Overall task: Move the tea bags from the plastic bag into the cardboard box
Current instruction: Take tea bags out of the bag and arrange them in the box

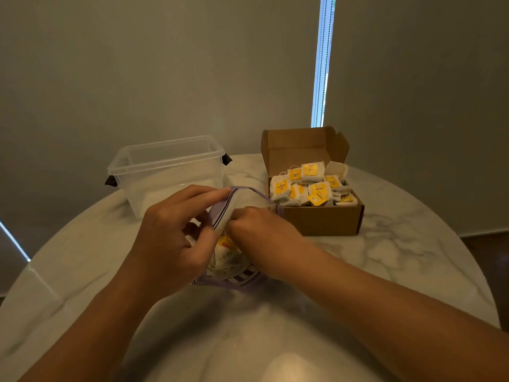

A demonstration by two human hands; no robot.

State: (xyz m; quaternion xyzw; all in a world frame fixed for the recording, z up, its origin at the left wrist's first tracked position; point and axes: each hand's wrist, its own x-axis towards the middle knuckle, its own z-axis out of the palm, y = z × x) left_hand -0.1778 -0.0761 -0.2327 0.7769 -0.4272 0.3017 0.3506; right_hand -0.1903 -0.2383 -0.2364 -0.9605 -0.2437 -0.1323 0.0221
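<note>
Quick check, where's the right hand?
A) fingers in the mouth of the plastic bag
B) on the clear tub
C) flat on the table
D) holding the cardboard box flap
A: the right hand has its fingers tucked into the open mouth of the plastic bag, while the left hand holds the bag's rim; whether the right hand holds a tea bag is hidden.

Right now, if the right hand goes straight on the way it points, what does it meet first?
Most likely the white paper tea bags with yellow tags inside the clear purple-edged plastic bag: the right hand reaches into its mouth, pointing down at them. Depth is unclear.
</note>
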